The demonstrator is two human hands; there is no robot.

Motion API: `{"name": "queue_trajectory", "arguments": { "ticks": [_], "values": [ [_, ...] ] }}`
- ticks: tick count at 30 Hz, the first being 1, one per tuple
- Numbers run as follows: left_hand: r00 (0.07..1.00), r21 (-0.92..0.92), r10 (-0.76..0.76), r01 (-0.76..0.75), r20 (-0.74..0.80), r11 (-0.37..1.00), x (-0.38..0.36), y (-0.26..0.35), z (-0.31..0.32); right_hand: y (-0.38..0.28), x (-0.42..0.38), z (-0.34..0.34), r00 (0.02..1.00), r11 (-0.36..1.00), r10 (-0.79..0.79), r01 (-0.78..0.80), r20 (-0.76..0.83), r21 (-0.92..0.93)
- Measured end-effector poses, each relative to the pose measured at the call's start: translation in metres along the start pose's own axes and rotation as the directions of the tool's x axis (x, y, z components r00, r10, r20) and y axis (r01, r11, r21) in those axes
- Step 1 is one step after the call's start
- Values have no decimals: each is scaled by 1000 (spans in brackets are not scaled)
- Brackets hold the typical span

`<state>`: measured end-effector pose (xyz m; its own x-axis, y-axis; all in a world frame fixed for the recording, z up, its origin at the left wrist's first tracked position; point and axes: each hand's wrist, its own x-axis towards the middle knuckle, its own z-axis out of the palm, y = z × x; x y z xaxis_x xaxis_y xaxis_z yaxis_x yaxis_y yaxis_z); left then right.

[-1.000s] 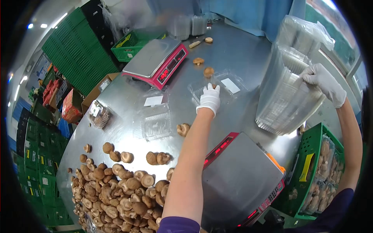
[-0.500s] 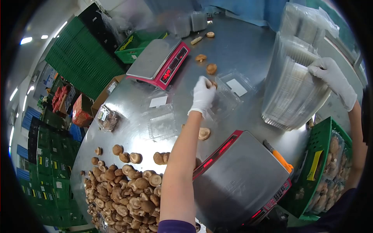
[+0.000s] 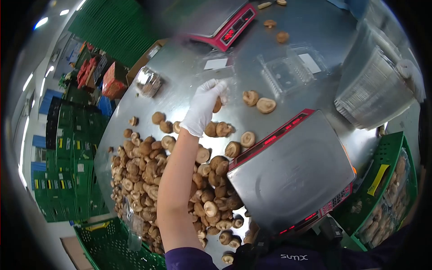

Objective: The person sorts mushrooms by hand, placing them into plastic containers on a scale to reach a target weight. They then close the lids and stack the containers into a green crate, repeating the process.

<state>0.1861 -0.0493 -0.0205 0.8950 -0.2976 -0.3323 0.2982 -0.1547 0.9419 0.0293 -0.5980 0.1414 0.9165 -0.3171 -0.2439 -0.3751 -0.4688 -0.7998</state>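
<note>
My left hand, in a white glove, is closed round a brown mushroom above the metal table. Below it lies a large heap of mushrooms. An open clear plastic tray sits to its right, and another clear tray with a white label lies just beyond the fingers. My right hand, also gloved, is at the right edge against a tall stack of clear trays; its fingers are blurred and partly hidden.
One scale stands near my body, another at the back. Green crates stand at the lower left and right, the right one with packed mushrooms. A filled clear pack sits on the left table edge.
My left hand has moved left and toward me, from beside the open tray to above the heap's far edge. The view has shifted, showing more of the heap and the lower left crate.
</note>
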Motion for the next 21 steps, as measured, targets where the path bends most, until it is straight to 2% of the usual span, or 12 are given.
{"name": "queue_trajectory", "arguments": {
  "ticks": [4, 6, 8, 10, 12, 13, 14, 15, 17, 18, 19, 21],
  "values": [
    [991, -202, 0, -27, -132, 979, -34, -37, -45, -13, -6, 9, 992, 995, -96, 95, -85, -21],
    [982, -169, -38, 7, -186, 986, -52, -49, -68, -24, -17, 16, 966, 982, -189, 185, -177, -39],
    [956, 1, -95, 99, -279, 995, -72, -55, -78, -37, -38, 25, 893, 946, -322, 312, -315, -82],
    [944, 316, 26, 84, -329, 945, -81, -68, -81, -51, -67, 43, 726, 869, -483, 466, -489, -167],
    [953, 623, 175, 18, -247, 782, -82, -83, -83, -58, -98, 77, 547, 803, -583, 498, -601, -326],
    [939, 765, 290, -47, -186, 642, -80, -89, -80, -54, -113, 99, 475, 788, -615, 396, -630, -471],
    [915, 875, 389, -102, -104, 474, -78, -93, -74, -40, -129, 124, 539, 767, -641, 410, -547, -494],
    [941, 838, 332, -133, -60, 529, -78, -87, -66, -23, -145, 150, 596, 743, -660, 427, -457, -516],
    [962, 893, 271, -103, -22, 438, -67, -99, -57, 4, -166, 186, 508, 323, -857, 659, 85, -679],
    [974, 916, 226, -92, 1, 390, -63, -105, -55, -4, -185, 213, 523, 259, -806, 731, 276, -631],
    [980, 914, 195, -58, -24, 401, -65, -104, -52, -8, -203, 235, 720, 505, -587, 683, 370, -527],
    [989, 907, 131, 11, -73, 421, -70, -98, -49, -11, -220, 264, 600, 461, -528, 797, 601, -391]
  ]
}}
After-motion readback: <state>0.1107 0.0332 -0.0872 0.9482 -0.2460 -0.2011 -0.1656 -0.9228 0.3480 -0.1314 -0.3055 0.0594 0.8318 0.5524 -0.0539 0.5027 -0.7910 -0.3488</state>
